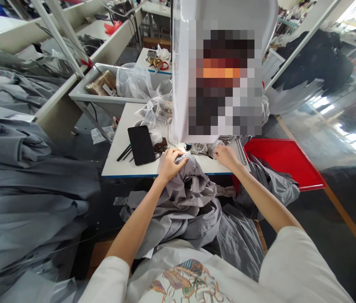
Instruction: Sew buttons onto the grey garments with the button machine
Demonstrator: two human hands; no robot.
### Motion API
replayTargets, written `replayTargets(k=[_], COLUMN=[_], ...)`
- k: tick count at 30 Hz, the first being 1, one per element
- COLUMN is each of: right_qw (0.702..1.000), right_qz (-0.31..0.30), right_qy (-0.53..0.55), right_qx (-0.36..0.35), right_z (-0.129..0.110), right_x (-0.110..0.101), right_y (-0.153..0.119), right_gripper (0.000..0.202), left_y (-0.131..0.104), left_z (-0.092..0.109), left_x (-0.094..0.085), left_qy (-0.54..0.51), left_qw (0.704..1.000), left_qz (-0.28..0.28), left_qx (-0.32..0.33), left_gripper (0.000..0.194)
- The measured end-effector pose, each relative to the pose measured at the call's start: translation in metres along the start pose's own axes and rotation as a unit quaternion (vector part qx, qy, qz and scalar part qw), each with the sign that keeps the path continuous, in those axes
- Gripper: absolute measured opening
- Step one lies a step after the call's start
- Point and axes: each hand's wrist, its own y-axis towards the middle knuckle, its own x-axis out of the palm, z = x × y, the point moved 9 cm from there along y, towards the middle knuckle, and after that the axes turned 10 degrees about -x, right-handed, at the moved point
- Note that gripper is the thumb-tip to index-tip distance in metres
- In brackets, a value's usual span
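Note:
My left hand (172,165) is at the front edge of the white table (117,155), fingers bent over a bunched grey cloth (193,187), holding it close to the base of a white machine (182,84). The cloth hangs off the table edge onto my lap in folds. To the right, my right hand (227,156) has its fingers curled in beside a clear bag and a pile of small metal pieces (200,147). Whatever is between those fingers is too small to make out. Part of the machine is blurred into blocks.
A black tablet or phone (141,145) lies left of my left hand, beside dark pens (124,152). Clear plastic bags (155,113) sit behind it. A red tray (279,162) with grey cloth stands at right. Grey fabric heaps (22,176) fill the left side.

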Motion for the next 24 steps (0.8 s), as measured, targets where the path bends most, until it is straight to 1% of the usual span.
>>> replayTargets(k=[3, 7, 12, 14, 17, 20, 24], right_qw=[1.0, 0.998, 0.989, 0.984, 0.97, 0.952, 0.926], right_qz=[0.015, 0.034, 0.09, 0.1, 0.115, 0.148, 0.195], right_qy=[0.011, 0.05, 0.115, 0.148, 0.216, 0.269, 0.321], right_qx=[0.011, 0.024, 0.004, 0.002, 0.012, 0.01, 0.026], right_z=[0.0, 0.008, 0.018, 0.02, 0.023, 0.024, 0.025], right_x=[-0.003, -0.006, -0.008, -0.007, -0.008, -0.016, -0.029], right_y=[-0.001, -0.006, -0.011, -0.011, -0.011, -0.016, -0.034], right_gripper=[0.022, 0.019, 0.016, 0.014, 0.012, 0.013, 0.018], left_y=[0.0, 0.0, 0.0, 0.0, 0.0, 0.0, 0.0], left_z=[0.0, 0.001, 0.0, 0.0, 0.001, 0.0, 0.0], left_x=[0.0, 0.0, 0.0, 0.0, -0.001, 0.0, 0.0], left_qy=[0.004, 0.003, 0.005, 0.005, 0.002, 0.002, -0.002], left_qw=[1.0, 1.0, 1.0, 1.0, 1.0, 1.0, 1.0], left_qz=[-0.001, -0.003, -0.008, -0.005, -0.001, -0.001, -0.003], left_qx=[-0.002, 0.0, -0.005, -0.002, 0.005, 0.008, 0.007], left_gripper=[0.013, 0.013, 0.014, 0.014, 0.014, 0.014, 0.014])
